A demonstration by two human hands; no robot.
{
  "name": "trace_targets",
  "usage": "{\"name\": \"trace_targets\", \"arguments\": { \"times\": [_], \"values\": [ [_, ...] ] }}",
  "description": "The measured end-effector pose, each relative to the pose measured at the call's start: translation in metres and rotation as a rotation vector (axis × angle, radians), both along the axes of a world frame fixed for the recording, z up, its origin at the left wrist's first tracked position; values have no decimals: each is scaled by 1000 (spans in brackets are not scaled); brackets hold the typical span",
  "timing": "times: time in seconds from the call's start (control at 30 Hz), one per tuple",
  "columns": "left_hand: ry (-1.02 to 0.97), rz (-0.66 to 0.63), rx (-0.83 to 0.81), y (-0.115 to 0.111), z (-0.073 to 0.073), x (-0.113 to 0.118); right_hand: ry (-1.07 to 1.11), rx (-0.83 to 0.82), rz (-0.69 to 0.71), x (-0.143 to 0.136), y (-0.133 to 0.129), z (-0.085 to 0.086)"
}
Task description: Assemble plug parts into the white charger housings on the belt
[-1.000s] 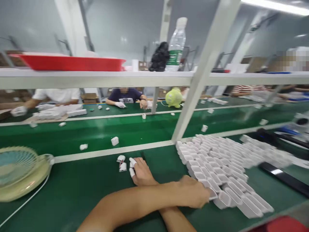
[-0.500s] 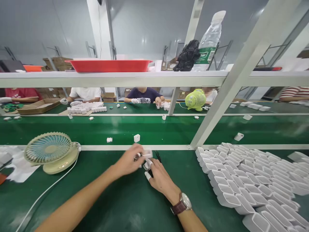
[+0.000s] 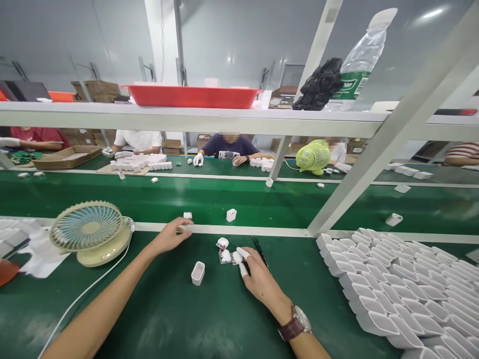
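Note:
My left hand [image 3: 172, 235] reaches over the pale rail at the belt's near edge, fingers apart and holding nothing, close to a small white part [image 3: 187, 215] on the green belt. My right hand [image 3: 258, 274], with white covers on some fingertips, has its fingers at a small white piece [image 3: 237, 258]; whether it grips it is unclear. Just left of that are several more white pieces [image 3: 225, 256] on the green table. An open white housing [image 3: 198, 273] stands on the table between my forearms. Dark tweezers [image 3: 259, 249] lie beyond my right hand.
Many white housings [image 3: 377, 284] fill the right side. A fan [image 3: 92, 228] with a white cable stands at left. A slanted post [image 3: 348, 174] rises at right under a shelf [image 3: 187, 118]. Another housing [image 3: 231, 215] is on the belt; people work beyond.
My left hand has let go of the white housing, which now stands on the table, and has moved left and away to the rail. The small pieces are now uncovered. The camera view has shifted.

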State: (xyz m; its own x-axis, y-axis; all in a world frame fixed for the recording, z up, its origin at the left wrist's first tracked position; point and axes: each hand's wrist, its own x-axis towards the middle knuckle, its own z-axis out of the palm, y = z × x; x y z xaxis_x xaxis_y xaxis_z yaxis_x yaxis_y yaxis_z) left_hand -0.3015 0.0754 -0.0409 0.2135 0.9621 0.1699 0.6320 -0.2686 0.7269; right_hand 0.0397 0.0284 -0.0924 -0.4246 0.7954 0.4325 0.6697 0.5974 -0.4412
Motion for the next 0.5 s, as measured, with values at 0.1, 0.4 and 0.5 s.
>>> {"name": "trace_targets", "arguments": {
  "times": [0.1,0.4,0.5],
  "values": [
    [54,188,63,35,-6,-4,15,43,-56,-2,2,-6],
    [167,213,95,68,-4,31,19,37,-141,-5,5,-5],
    [171,84,119,39,11,58,32,18,-137,-2,3,1]
  ]
}}
